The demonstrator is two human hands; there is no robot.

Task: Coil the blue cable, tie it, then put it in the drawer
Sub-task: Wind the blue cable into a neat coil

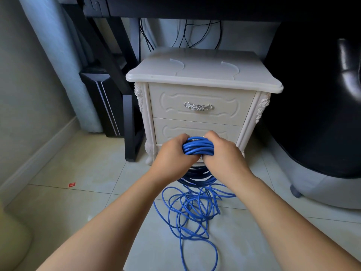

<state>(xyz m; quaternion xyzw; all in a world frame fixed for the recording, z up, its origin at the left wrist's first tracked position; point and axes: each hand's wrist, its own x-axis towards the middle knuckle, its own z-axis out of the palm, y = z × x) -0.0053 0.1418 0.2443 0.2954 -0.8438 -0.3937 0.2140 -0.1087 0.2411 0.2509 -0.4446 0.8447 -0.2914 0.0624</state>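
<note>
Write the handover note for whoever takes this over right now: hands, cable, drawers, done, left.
Hands: left grip and right grip both clutch the coiled bundle in front of the nightstand.
Cable: part coiled; loose loops lie tangled on the floor below.
Drawers: top drawer shut; lower drawer looks shut too.
Left: finish coiling, tie, open a drawer, stow.

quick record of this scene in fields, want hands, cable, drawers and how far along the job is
left hand: grips the blue coil on its left side
right hand: grips the blue coil on its right side
loose cable: tangled on the tiled floor, below the hands
drawers: upper drawer and lower drawer both shut
tie: none visible
stage: coiling unfinished
</note>
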